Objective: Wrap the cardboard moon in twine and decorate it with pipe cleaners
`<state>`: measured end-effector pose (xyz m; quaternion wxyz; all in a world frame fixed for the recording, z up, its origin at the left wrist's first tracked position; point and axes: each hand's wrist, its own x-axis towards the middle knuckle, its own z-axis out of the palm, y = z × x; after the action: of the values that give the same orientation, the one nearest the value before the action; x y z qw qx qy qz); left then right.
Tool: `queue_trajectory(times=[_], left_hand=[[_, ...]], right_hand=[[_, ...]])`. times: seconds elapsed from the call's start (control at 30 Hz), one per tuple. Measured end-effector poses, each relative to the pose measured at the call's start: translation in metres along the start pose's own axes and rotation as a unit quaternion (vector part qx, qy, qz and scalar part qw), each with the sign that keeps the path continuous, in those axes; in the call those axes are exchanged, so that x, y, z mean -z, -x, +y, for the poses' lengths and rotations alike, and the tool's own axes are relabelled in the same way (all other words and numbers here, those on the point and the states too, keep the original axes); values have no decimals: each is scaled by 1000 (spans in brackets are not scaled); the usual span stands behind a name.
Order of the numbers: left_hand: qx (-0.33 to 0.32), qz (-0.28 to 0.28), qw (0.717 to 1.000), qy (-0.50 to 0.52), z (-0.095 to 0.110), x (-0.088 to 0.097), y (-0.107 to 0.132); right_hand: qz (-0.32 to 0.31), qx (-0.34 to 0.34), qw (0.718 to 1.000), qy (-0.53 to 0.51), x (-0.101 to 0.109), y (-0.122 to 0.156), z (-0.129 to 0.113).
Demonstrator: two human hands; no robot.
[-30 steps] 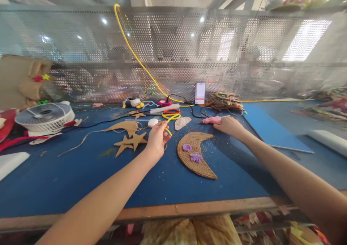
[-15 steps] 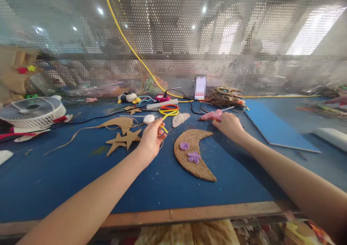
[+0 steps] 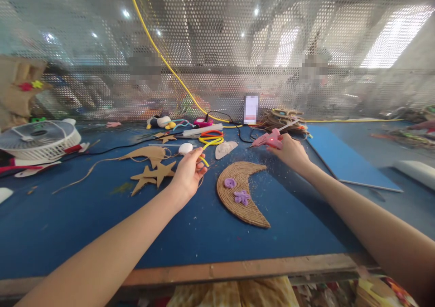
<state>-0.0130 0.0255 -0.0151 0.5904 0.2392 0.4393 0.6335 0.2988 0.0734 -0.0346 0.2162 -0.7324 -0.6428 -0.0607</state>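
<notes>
My left hand (image 3: 187,172) pinches the end of a yellow pipe cleaner (image 3: 208,146) just left of a jute-wrapped crescent moon (image 3: 240,193) lying on the blue table. The moon carries a purple spiral (image 3: 230,183) and a purple flower (image 3: 242,197). My right hand (image 3: 288,153) grips a pink glue gun (image 3: 268,139), lifted off the table beyond the moon's upper tip, its nozzle pointing left.
Cardboard stars (image 3: 154,175) and a cardboard crescent (image 3: 144,153) lie left of my left hand. A white fan (image 3: 39,139) sits at far left. Twine bundle (image 3: 282,119), blue board (image 3: 343,159), yellow cable (image 3: 163,57) and perforated metal screen (image 3: 217,53) lie behind. Wooden table edge (image 3: 238,268) runs near me.
My right hand has taken hold of the pink glue gun and raised it off the table. My left hand keeps its pinch on the yellow pipe cleaner, almost still.
</notes>
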Motion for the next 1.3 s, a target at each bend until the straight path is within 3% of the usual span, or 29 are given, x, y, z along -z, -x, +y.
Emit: queue_trajectory(times=[0.2,0.5,0.8,1.07,1.3], left_hand=[[1,0,1000,2,0,0,-2],[-1,3,1000,-2,-1,1,-3],[-21,-58,996,-67,-4,3,3],[-13,-59,995,-77,-4,2,4],[-10,-64,996,-68,-5,4,1]], right_hand=[[-44,15,997,-57,-13,-12,13],[-63,-12,992,-110,-13,-23,23],[-103,-2,970,-220,-8,-21,19],[-132,-52,927,-346,3,-12,8],[-126,-116,883,-438,-1,-19,15]])
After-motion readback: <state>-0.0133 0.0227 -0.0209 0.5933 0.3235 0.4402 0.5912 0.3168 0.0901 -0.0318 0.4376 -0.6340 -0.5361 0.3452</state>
